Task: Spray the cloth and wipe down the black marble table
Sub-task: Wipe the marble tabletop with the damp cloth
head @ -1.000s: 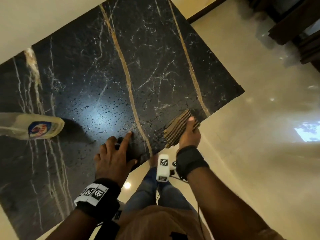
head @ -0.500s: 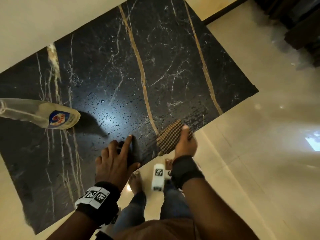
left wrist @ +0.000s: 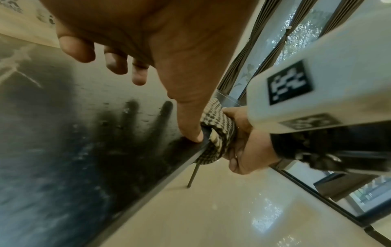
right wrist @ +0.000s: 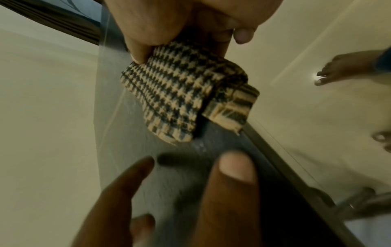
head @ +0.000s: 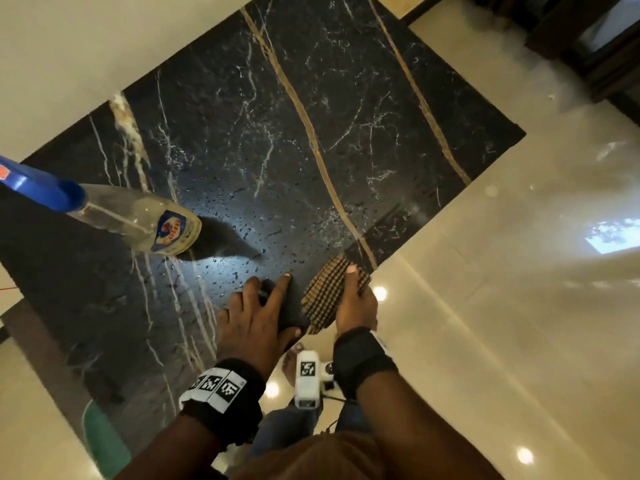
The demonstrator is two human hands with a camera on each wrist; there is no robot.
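A home living room.
Glossy cream floor tiles (head: pixel 502 306) mirror ceiling lights, pleated curtains (left wrist: pixel 273 50) hang beside tall windows (left wrist: pixel 304 30), and a low black marble counter (head: pixel 311 116) stands against a plain wall (head: pixel 86 46), over bare feet (right wrist: pixel 347 68).

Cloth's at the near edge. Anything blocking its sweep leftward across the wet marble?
Yes. The left hand rests on the table right beside the cloth that the right hand grips. Farther left stands the spray bottle.
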